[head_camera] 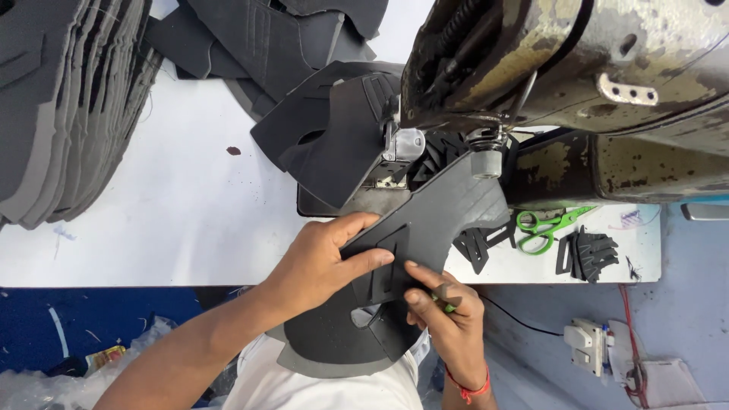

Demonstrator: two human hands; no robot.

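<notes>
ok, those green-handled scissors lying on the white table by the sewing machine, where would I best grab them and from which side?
Take the green-handled scissors by the two finger loops, at their left end. They lie flat on the white table, blades pointing right and away, so coming from above, on the near table-edge side, probably works best. The right hand is nearer them; the small black cut pieces beside them stay clear.

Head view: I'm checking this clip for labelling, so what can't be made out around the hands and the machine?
- Needle area: hidden behind the presser foot and the machine head.
- Small green thing in the right hand: mostly covered by its fingers.
- Dark shoe-upper piece: its middle is covered by the left hand.
- Stack of grey pieces: cut off by the left and top edges.
</notes>
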